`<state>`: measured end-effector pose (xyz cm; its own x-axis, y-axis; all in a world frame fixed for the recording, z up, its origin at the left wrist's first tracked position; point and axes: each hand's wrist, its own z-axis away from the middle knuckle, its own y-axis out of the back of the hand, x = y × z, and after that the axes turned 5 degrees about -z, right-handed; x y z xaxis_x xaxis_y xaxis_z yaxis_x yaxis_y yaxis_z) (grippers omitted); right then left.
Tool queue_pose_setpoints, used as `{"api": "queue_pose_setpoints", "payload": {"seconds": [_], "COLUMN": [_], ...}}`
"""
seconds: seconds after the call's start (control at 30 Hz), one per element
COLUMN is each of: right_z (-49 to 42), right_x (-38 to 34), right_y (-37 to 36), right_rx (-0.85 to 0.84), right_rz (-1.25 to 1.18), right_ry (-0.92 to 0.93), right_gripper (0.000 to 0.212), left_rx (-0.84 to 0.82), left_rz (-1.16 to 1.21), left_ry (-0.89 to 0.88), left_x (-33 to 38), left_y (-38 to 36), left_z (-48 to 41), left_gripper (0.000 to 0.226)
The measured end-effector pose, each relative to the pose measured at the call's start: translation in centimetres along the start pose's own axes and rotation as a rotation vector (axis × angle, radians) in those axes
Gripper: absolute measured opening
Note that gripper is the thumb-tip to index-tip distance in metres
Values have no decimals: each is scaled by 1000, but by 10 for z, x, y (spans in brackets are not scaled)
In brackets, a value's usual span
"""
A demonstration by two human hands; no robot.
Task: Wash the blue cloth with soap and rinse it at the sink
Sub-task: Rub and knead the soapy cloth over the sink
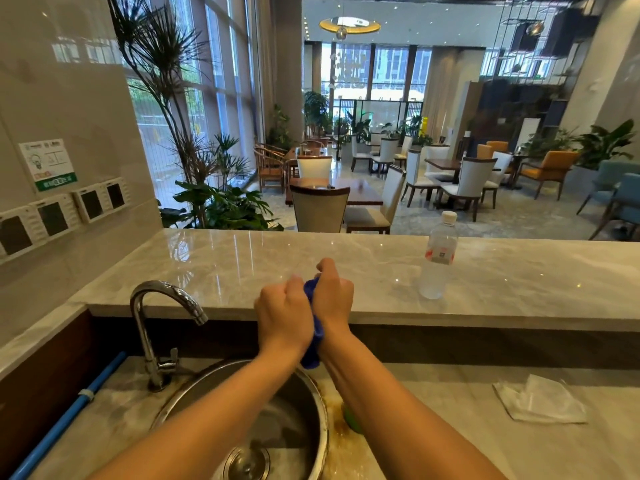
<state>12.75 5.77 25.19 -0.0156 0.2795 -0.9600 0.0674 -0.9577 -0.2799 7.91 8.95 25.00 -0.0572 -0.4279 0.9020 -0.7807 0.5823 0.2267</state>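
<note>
Blue cloth [313, 341] is bunched between 2 hands held over the far rim of the sink, its lower end hanging below the wrists and its upper end showing between the knuckles. At far left, a blue pipe [65, 420] runs diagonally along the lower surface [450, 427]. Beside it a chrome faucet [156, 327] stands upright, its spout curving right; no water is visible at the spout. Round metal sink [277, 427] sits below, with a drain cover at its base. Left hand [282, 315] has its fingers curled round the cloth. Right hand [332, 299] also grips the cloth, pressed against the left, fingers wrapped round the upper part. Just right of the sink rim, a green object [351, 419] lies partly hidden by the right forearm; its kind cannot be told. Further right, a clear plastic bottle [438, 258] with a white cap stands upright on the raised ledge [242, 265]. At far right, a crumpled white wipe [540, 400] lies on the lower surface.
</note>
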Motion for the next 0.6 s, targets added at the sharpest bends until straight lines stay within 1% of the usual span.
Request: {"api": "queue_pose_setpoints", "payload": {"seconds": [0.1, 0.13, 0.17, 0.27, 0.3, 0.33, 0.43, 0.47, 0.5, 0.57, 0.6], "right_z": [22, 25, 22, 0, -1, 3, 24, 26, 22, 6, 1], "right_x": [5, 6, 5, -3, -3, -3, 5, 5, 3, -4, -6], "right_y": [-8, -10, -9, -5, -4, -5, -13, -14, -13, -10, -8], "right_rx": [-96, -116, -110, -28, -23, -41, -136, -136, -114, -32, -2], "right_rz": [19, 29, 45, 48, 37, 27, 39, 47, 51, 33, 34], "right_ry": [37, 53, 53, 13, -1, -1, 48, 51, 36, -13, -36], "right_gripper": [44, 44, 44, 46, 45, 44, 44, 44, 43, 43, 43], "left_rx": [80, 91, 86, 25, 17, 25, 121, 133, 121, 47, 32], "left_rz": [42, 47, 44, 21, 20, 19, 74, 70, 58, 53, 55], "left_ry": [272, 307, 289, 47, 5, 25, 250, 270, 226, 36, -23], "left_x": [2, 2, 3, 5, 4, 3, 1, 1, 2, 6, 7], "left_y": [8, 10, 11, 4, 5, 6, 15, 17, 16, 10, 9], "left_z": [-35, -40, -36, -4, 0, -6, -38, -39, -33, -8, 1], "left_gripper": [40, 39, 39, 47, 49, 48, 40, 39, 40, 45, 48]}}
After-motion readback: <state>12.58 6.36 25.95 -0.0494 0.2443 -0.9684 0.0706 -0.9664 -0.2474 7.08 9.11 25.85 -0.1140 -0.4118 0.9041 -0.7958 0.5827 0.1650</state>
